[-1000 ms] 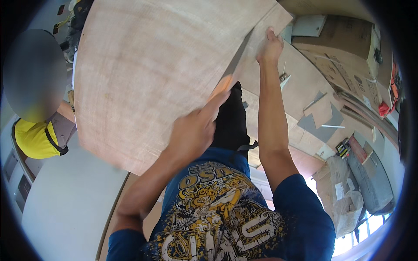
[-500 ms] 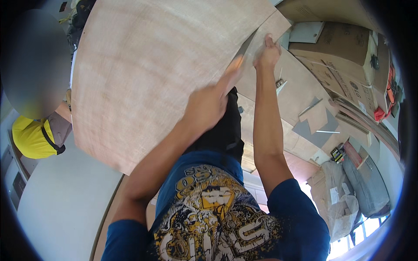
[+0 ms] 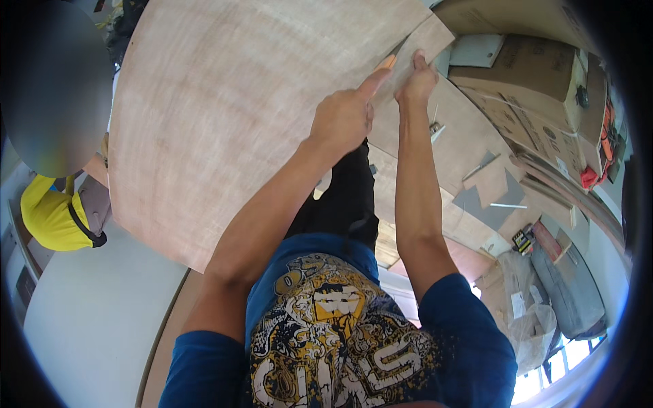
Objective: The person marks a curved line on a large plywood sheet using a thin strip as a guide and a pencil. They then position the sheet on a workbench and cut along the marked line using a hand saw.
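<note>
A large plywood sheet fills the upper left and middle, with a narrow plywood strip along its right edge, parted by a cut line. My left hand is closed round the orange handle of a handsaw, index finger stretched along it. Its dark blade lies in the cut, mostly hidden. My right hand grips the strip's outer edge, thumb on top and fingers underneath out of sight.
At left, close to the sheet, is another person in a yellow top. A white panel lies lower left. Cardboard boxes stand at right. Beneath lie plywood pieces and a grey offcut; a wrapped grey roll stands lower right.
My left hand has pushed the handsaw forward along the cut, up and to the right, and less blade shows. My right hand stays on the strip.
</note>
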A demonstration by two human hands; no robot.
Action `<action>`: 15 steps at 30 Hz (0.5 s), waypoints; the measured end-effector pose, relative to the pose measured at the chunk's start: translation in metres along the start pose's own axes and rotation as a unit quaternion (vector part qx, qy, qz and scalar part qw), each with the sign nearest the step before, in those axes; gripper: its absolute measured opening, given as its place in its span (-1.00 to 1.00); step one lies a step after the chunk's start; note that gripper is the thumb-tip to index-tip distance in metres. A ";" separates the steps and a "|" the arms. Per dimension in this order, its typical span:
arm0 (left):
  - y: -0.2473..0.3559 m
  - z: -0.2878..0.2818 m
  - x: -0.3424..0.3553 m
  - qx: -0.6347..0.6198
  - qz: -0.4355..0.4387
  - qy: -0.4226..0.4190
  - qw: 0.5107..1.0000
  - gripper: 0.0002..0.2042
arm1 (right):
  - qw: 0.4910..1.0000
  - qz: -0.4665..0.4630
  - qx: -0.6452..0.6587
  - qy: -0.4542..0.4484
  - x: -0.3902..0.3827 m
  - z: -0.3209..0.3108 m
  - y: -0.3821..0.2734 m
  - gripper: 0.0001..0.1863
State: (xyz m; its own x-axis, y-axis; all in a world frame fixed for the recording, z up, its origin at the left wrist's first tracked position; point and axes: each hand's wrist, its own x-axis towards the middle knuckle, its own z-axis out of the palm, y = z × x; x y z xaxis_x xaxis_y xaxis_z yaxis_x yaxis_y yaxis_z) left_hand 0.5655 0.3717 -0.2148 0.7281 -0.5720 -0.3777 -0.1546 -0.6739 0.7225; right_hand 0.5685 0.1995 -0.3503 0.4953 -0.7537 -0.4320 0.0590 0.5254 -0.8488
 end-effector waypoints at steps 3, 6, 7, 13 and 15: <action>-0.001 -0.030 -0.074 0.016 -0.036 -0.028 0.999 -0.34 | 1.000 0.019 -0.008 0.023 0.008 0.010 0.008 -0.64; 0.014 -0.089 -0.155 -0.017 -0.116 -0.084 0.990 -0.36 | 1.000 0.003 -0.019 -0.013 0.011 0.012 0.018 -0.48; 0.013 -0.090 -0.155 -0.014 -0.112 -0.079 0.990 -0.35 | 0.999 -0.008 -0.024 -0.033 0.011 0.012 0.020 -0.38; -0.030 -0.022 -0.026 0.004 0.023 0.025 0.999 -0.31 | 1.000 0.003 -0.006 0.023 0.003 0.030 0.017 -0.69; -0.030 -0.016 0.001 -0.065 0.029 0.032 0.997 -0.31 | 0.997 -0.016 -0.074 0.008 0.019 0.023 0.016 -0.70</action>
State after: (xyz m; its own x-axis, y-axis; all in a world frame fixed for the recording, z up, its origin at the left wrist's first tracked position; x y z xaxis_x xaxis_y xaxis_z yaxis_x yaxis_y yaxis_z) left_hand 0.5816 0.3986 -0.2273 0.7617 -0.5745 -0.2997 -0.1128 -0.5729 0.8118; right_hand 0.5989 0.2030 -0.3644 0.4804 -0.7765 -0.4079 -0.0539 0.4380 -0.8973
